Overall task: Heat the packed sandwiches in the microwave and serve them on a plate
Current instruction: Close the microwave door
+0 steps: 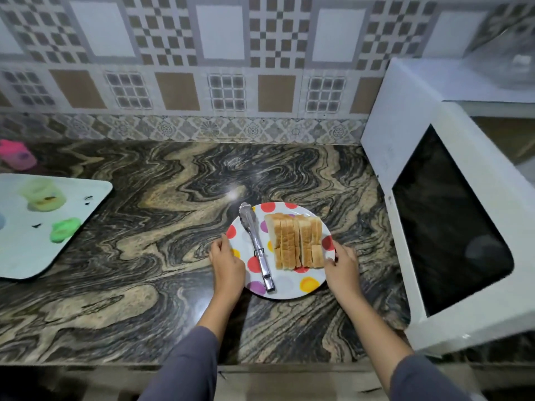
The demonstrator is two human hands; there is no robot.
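Note:
A white plate point(285, 287) with coloured dots rests on the marble counter, a little right of centre. On it stands a row of sliced sandwiches point(295, 241), packed side by side. Metal tongs point(256, 244) lie on the plate to the left of the bread. My left hand point(227, 260) grips the plate's left rim and my right hand point(341, 263) grips its right rim. The white microwave point(434, 198) stands at the right with its door swung open toward me.
A white cutting board point(37, 247) at the left carries small green and yellow containers point(43, 196). A pink object point(17, 154) sits at the far left by the tiled wall. The counter's front edge point(115, 364) runs below my forearms.

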